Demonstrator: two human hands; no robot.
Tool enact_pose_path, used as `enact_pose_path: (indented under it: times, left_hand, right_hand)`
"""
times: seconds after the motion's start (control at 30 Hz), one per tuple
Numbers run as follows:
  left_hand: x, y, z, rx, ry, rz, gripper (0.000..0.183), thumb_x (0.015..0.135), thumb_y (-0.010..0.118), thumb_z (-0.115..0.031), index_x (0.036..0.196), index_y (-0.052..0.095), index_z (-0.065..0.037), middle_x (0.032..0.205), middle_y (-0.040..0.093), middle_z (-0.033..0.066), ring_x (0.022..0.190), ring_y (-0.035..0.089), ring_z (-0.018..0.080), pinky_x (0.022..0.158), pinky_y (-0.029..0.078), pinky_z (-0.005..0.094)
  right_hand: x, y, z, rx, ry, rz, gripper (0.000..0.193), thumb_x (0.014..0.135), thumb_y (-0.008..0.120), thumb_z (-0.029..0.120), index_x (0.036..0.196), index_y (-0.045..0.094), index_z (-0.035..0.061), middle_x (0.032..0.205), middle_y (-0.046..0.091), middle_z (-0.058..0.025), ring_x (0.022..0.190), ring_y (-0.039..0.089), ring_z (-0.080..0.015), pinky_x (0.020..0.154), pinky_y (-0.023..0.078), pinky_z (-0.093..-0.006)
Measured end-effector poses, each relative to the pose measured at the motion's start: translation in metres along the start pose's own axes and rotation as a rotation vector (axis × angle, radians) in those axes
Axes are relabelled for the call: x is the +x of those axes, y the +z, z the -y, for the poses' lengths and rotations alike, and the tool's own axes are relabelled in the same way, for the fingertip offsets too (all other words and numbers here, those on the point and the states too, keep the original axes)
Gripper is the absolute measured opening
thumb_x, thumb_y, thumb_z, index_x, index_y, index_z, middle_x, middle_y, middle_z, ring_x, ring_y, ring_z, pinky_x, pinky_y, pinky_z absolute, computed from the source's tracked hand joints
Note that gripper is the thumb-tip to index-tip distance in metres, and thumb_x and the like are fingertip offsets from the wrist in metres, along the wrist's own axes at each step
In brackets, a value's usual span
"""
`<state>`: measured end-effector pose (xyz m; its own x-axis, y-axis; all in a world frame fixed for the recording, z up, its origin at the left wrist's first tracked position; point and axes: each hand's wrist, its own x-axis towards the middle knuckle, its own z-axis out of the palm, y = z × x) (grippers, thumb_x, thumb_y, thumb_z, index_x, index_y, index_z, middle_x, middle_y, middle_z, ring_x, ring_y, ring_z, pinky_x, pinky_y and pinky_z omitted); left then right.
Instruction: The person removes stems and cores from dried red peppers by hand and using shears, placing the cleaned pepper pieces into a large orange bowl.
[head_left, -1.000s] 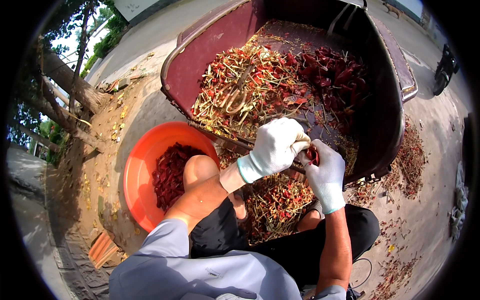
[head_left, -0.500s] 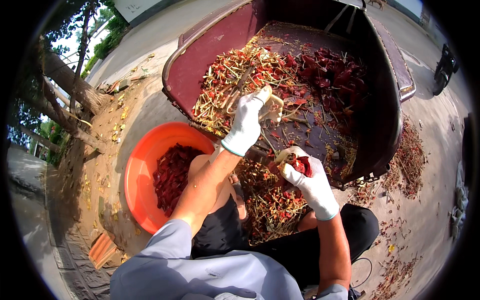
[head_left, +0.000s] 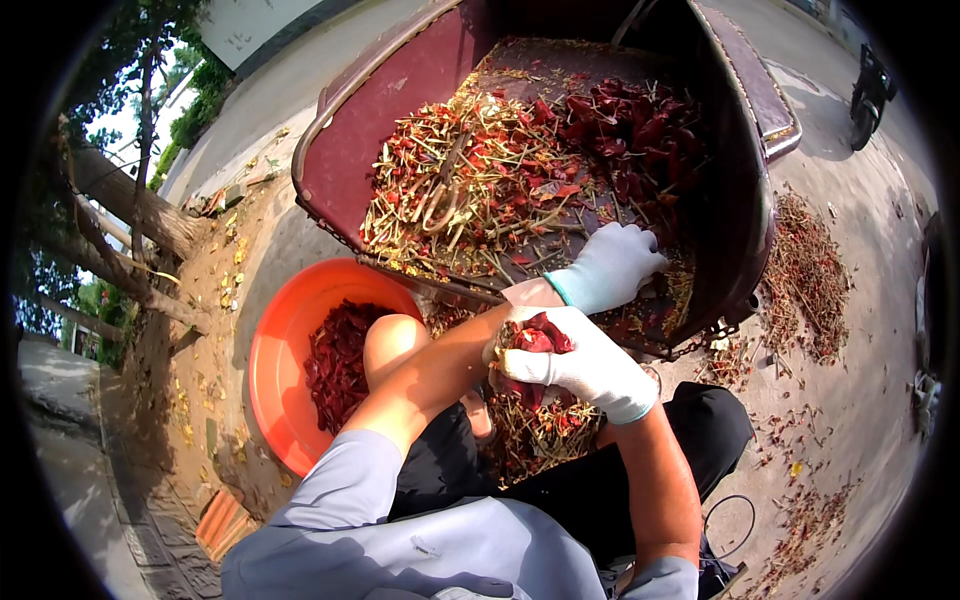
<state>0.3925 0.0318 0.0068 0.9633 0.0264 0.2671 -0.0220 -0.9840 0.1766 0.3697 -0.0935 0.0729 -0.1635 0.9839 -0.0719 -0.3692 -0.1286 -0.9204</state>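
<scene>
My left hand [head_left: 612, 270], in a white glove, reaches across my right hand to the near right corner of the maroon cart bed [head_left: 540, 62]. Its fingers are curled downward, and whatever lies under their tips is hidden. Just below that wrist, my right hand [head_left: 585, 368], also gloved, is closed around a bunch of dried red chilli peppers [head_left: 538, 338]. Yellowish stems and red bits form a heap [head_left: 450, 180] in the cart, with darker red chilli peppers [head_left: 640, 130] to its right. An orange tub [head_left: 275, 370] beside my left knee holds more dark red chilli peppers [head_left: 335, 370].
Between my legs lies a pile of stems and red scraps [head_left: 540, 435]. More stems [head_left: 805, 285] are scattered on the concrete right of the cart. A tree trunk [head_left: 145, 205] stands at left, a brick [head_left: 220, 525] lies below it, and a parked two-wheeler [head_left: 870, 100] is far right.
My left hand has swung from above the stem heap rightward to the cart's near corner. My right hand has moved left, still gripping the chilli peppers. The whole view has shifted slightly.
</scene>
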Motion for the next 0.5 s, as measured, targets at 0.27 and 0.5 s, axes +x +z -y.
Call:
enact_pose_path:
  times: [0.27, 0.5]
  left_hand:
    - [-0.022, -0.021, 0.015, -0.318, -0.434, -0.144, 0.022, 0.084, 0.068, -0.025, 0.101, 0.074, -0.013, 0.099, 0.07, 0.0094, 0.096, 0.067, 0.0272, 0.084, 0.053, 0.0392]
    - [-0.092, -0.074, 0.018, -1.045, -0.682, -0.404, 0.019, 0.092, 0.066, -0.013, 0.105, 0.067, 0.002, 0.087, 0.069, 0.0026, 0.074, 0.061, 0.0058, 0.066, 0.049, 0.0224]
  right_hand:
    - [0.001, -0.006, -0.005, -0.078, -0.101, -0.213, 0.021, 0.092, 0.069, 0.025, 0.092, 0.061, 0.0058, 0.073, 0.059, 0.0024, 0.057, 0.055, -0.006, 0.05, 0.043, -0.0222]
    - [0.01, -0.01, -0.008, -0.339, -0.143, -0.802, 0.026, 0.09, 0.071, 0.018, 0.107, 0.065, -0.0004, 0.076, 0.064, -0.0006, 0.064, 0.059, -0.0062, 0.054, 0.047, -0.0242]
